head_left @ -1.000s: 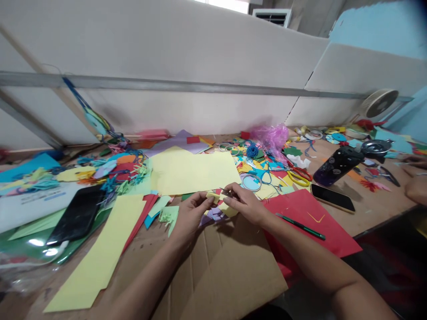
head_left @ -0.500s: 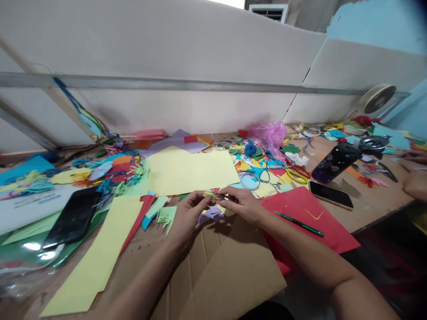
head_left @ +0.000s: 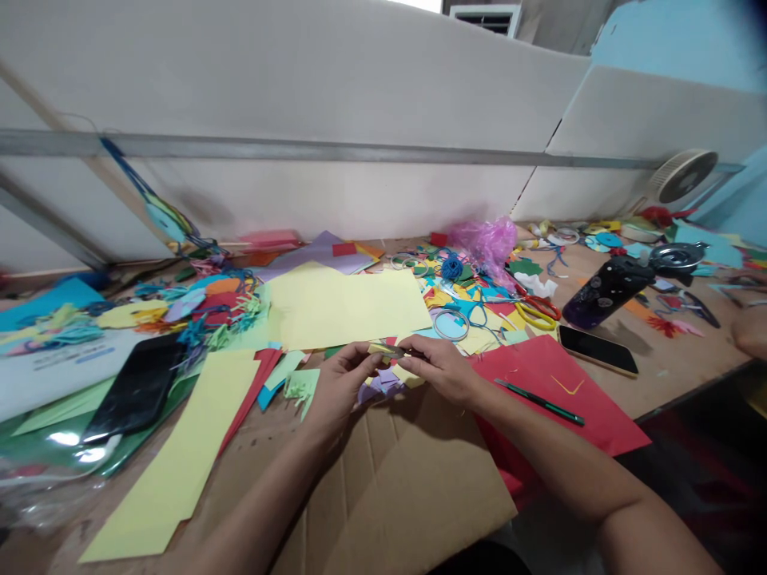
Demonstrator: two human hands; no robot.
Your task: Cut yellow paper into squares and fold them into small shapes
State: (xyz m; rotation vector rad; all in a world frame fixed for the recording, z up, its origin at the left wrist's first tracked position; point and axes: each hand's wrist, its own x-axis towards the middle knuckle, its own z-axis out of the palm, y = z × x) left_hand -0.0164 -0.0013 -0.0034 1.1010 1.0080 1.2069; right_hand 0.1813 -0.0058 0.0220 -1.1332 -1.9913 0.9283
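Note:
In the middle of the table my left hand (head_left: 346,379) pinches a small folded-looking piece of yellow paper (head_left: 379,349). My right hand (head_left: 440,369) is closed round a small dark metal tool (head_left: 396,352); its thin tip meets the yellow piece, and its kind is mostly hidden by the fingers. Both hands are over the far edge of a brown cardboard sheet (head_left: 395,479). Just beyond them lies a large pale yellow paper sheet (head_left: 347,311). Purple paper scraps (head_left: 383,383) show beneath the fingers.
Red paper (head_left: 575,383) with a green pen-like tool (head_left: 542,402) lies to the right, near a phone (head_left: 598,350), scissors (head_left: 536,313) and a dark bottle (head_left: 608,291). Another phone (head_left: 135,387) and long yellow paper (head_left: 173,463) are at left. A person's arm (head_left: 749,331) shows far right.
The view has shifted very slightly. Both hands keep their hold on the yellow paper and the dark tool, with only slight finger movement. The person's arm at far right has moved a little.

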